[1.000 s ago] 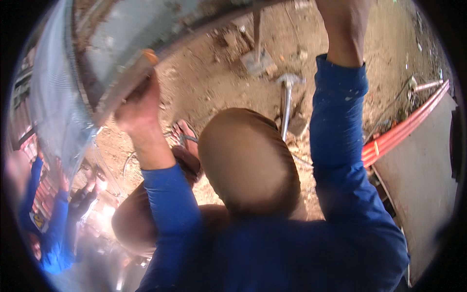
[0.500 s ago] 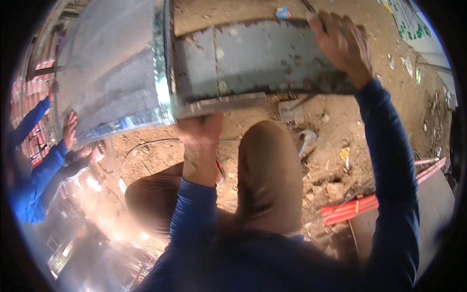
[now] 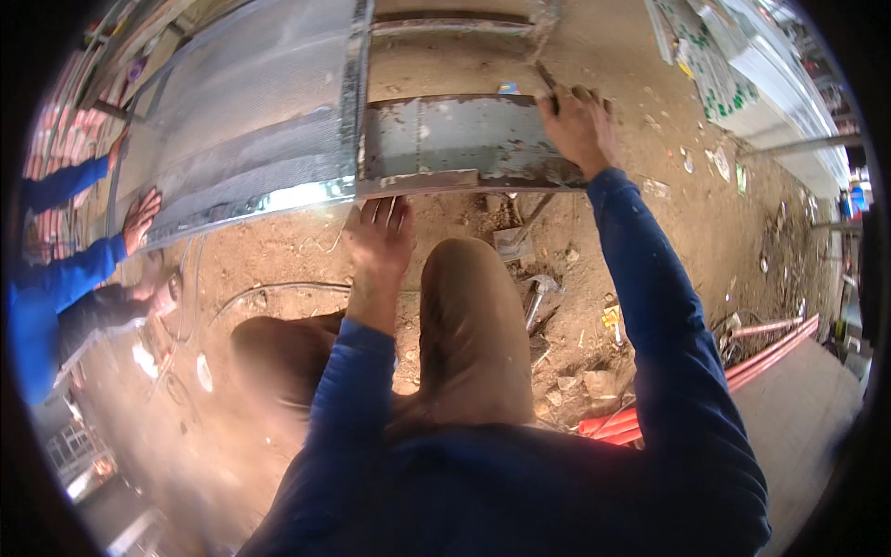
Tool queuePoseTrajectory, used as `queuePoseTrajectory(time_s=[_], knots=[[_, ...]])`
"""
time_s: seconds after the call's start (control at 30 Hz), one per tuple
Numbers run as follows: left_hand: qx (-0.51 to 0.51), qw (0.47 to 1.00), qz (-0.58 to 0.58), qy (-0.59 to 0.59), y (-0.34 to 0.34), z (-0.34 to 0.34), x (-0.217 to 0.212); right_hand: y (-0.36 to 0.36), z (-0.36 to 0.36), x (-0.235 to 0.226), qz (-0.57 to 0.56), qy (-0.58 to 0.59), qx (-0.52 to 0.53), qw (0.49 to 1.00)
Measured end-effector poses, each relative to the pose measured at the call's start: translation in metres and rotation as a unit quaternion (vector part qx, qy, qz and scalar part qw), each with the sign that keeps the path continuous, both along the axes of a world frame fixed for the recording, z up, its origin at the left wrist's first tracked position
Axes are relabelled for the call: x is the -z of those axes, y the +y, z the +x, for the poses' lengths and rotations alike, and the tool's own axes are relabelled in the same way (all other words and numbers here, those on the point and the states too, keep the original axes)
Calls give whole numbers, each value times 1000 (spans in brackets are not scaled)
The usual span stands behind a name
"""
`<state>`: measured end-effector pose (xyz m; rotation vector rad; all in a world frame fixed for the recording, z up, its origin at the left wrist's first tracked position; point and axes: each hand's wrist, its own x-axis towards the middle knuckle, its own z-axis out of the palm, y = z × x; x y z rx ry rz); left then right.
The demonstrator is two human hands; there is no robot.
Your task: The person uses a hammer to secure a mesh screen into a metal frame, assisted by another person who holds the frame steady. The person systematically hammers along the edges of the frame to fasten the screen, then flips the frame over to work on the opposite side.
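A weathered grey metal panel (image 3: 464, 139) with rust-brown patches lies across in front of me. My right hand (image 3: 580, 130) is closed over its right end, fingers bent round the far edge. Under the near edge, by a narrow strip (image 3: 436, 182), my left hand (image 3: 379, 237) grips from below; its fingertips are tucked out of sight. To the left, a large translucent mesh sheet (image 3: 251, 121) in a shiny metal frame (image 3: 297, 195) meets the panel. A co-worker's hand (image 3: 141, 219) in a blue sleeve rests at the sheet's left edge.
A hammer (image 3: 538, 295) lies on the dirt floor beside my knee. Red tubes (image 3: 613, 425) lie at the lower right, near a flat board (image 3: 789, 418). A stack of pale sheets (image 3: 770, 93) stands at the far right. A cable (image 3: 260, 290) curves over the ground.
The panel and mesh sheet appear lower and farther from me. My right hand has moved left in the picture with the panel's end. More of my left fingers shows now.
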<state>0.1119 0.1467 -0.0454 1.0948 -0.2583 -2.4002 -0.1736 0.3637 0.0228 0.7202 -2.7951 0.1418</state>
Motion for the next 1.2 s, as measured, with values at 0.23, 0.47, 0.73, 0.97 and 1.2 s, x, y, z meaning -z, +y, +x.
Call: queuePoseTrajectory(time_s=[0.23,0.47,0.73,0.97,1.2], knots=[[104,983,-96,-120,40,49,-28,9,0,-115,-19,369,-139,919],[157,969,-130,-136,63,53,-51,-6,31,-13,-133,159,-66,976],[133,926,-350,-51,25,76,-143,76,53,47,-370,134,-20,919],[238,422,-874,-31,5,-53,-187,155,296,341,28,-441,160,883],[429,231,-862,-141,23,-215,-115,173,339,382,-54,-331,223,916]])
